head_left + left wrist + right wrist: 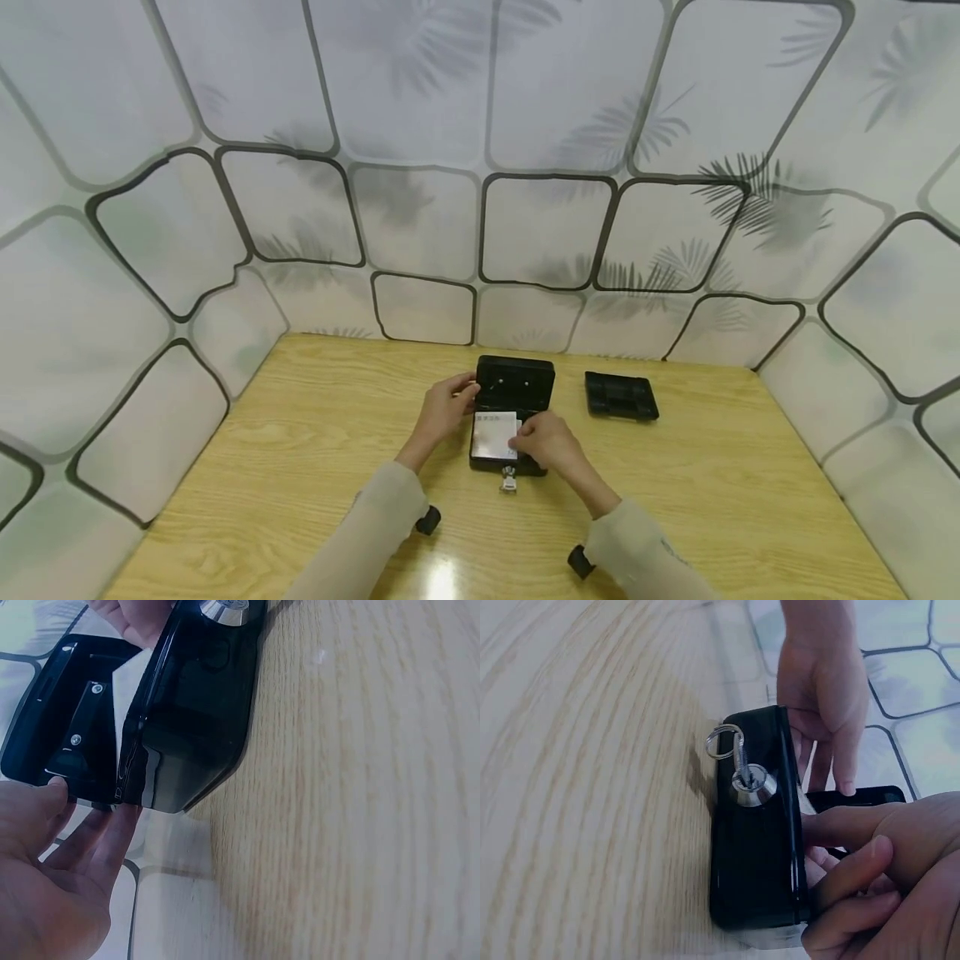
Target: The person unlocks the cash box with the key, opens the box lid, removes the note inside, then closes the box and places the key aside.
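A small black cash box (483,463) stands on the table with its lid (525,371) raised. A flat white paper (493,435) covers the left part of its inside. At the box's left side, my left hand (444,407) holds the lid's edge, thumb on the inner face and fingers behind. My right hand (551,443) reaches into the right part, its thumb and curled fingers pinching at the paper's right edge; the fingertips partly hide what lies there. A key with a ring (724,742) sits in the round silver lock (754,787) on the front wall.
A black plastic tray (621,396) lies on the wood-grain table (315,433), to the right of the box. Patterned white curtain walls (420,217) close off the back and both sides.
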### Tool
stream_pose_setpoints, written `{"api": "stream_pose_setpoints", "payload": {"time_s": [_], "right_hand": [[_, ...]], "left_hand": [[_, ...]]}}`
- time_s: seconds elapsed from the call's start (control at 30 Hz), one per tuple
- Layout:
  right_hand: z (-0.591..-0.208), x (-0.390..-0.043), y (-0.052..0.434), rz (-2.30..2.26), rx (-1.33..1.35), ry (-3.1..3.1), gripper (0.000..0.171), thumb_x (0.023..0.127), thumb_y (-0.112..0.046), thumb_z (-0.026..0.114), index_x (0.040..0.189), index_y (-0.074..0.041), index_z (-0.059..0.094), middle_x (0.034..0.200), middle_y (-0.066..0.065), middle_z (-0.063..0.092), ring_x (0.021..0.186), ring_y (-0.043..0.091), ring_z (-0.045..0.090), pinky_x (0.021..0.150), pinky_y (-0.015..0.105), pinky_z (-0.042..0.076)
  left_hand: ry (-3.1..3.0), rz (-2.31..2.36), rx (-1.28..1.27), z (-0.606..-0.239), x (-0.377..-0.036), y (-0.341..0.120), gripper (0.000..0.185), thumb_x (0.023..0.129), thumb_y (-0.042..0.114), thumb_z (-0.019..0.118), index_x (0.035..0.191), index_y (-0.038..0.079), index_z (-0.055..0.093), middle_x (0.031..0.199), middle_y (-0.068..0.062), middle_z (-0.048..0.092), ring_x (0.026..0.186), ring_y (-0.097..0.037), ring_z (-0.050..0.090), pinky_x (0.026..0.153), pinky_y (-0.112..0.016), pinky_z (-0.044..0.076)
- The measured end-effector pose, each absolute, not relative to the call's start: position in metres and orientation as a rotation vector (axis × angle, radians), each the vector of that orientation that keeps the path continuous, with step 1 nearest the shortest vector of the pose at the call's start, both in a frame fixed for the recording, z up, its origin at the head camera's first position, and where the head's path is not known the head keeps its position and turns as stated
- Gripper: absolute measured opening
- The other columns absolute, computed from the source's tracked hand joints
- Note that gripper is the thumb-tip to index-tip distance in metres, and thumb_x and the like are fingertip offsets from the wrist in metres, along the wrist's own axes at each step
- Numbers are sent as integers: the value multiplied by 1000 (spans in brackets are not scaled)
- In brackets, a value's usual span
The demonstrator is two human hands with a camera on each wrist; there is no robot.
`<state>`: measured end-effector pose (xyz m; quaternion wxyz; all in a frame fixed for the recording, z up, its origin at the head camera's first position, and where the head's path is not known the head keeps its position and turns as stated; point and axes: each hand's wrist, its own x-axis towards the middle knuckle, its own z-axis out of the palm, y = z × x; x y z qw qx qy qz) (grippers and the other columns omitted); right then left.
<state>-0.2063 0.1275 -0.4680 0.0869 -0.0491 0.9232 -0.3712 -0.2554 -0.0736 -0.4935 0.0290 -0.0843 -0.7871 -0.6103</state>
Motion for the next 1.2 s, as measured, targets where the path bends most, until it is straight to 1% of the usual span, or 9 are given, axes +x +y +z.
{"api": "stream_pose_setpoints", "payload": {"time_s": [0.13, 0.3, 0.43, 0.5, 0.67, 0.73, 0.9, 1.0, 1.2], "right_hand": [[-464, -205, 131, -1283, -167, 2649, 22, 92, -9, 76, 72, -6, 68, 54, -3, 49, 42, 9, 41, 41, 20, 34], [-462, -204, 137, -1412, -136, 2568, 8, 94, -8, 73, 89, -2, 74, 64, 4, 60, 41, 9, 43, 40, 22, 37], [-456, -204, 143, -1479, -134, 2525, 10, 96, -8, 71, 95, 1, 75, 72, 7, 65, 43, 10, 47, 44, 26, 43], [-453, -203, 147, -1501, -133, 2506, 12, 96, -8, 70, 98, 2, 75, 73, 9, 66, 45, 10, 49, 45, 25, 43], [-446, -204, 157, -1535, -126, 2426, 17, 99, -12, 68, 106, 2, 73, 74, 8, 64, 50, 11, 51, 45, 20, 34], [-442, -204, 161, -1549, -132, 2399, 19, 100, -14, 68, 107, 2, 73, 70, 6, 62, 52, 12, 52, 45, 20, 31], [-435, -206, 171, -1577, -137, 2381, 21, 100, -17, 70, 107, 1, 74, 73, 8, 64, 54, 12, 53, 45, 21, 31], [-431, -207, 176, -1589, -114, 2372, 21, 99, -17, 70, 108, 1, 74, 82, 11, 68, 54, 11, 53, 45, 21, 30], [-426, -206, 188, -1571, -67, 2397, 21, 100, -18, 70, 109, 0, 75, 82, 6, 69, 54, 10, 52, 44, 21, 27]], "left_hand": [[-2426, -1880, -256, -493, -256, -74, 34, 105, 11, 62, 136, -5, 64, 122, -25, 70, 93, -32, 74, 78, -34, 65], [-2430, -1888, -251, -492, -256, -73, 34, 105, 10, 62, 135, -4, 64, 122, -25, 69, 94, -32, 74, 79, -34, 65], [-2433, -1882, -251, -491, -256, -73, 34, 105, 10, 62, 135, -4, 64, 122, -25, 69, 93, -32, 75, 79, -35, 65], [-2441, -1877, -248, -491, -256, -73, 34, 105, 11, 61, 136, -3, 64, 123, -24, 69, 93, -31, 75, 79, -35, 65], [-2438, -1884, -244, -491, -256, -73, 33, 105, 10, 61, 135, -3, 65, 122, -24, 70, 93, -31, 75, 78, -35, 65], [-2418, -1895, -250, -491, -256, -72, 31, 105, 8, 61, 133, -4, 65, 121, -25, 70, 93, -33, 75, 78, -35, 65], [-2379, -1920, -266, -491, -256, -72, 29, 104, 3, 61, 130, -8, 66, 118, -27, 70, 94, -36, 74, 77, -36, 65], [-2371, -1917, -280, -491, -256, -72, 28, 104, 2, 61, 129, -9, 66, 116, -28, 70, 93, -38, 74, 77, -37, 65], [-2369, -1915, -290, -492, -255, -73, 28, 104, 3, 61, 128, -9, 66, 117, -28, 70, 91, -37, 74, 76, -36, 65]]}}
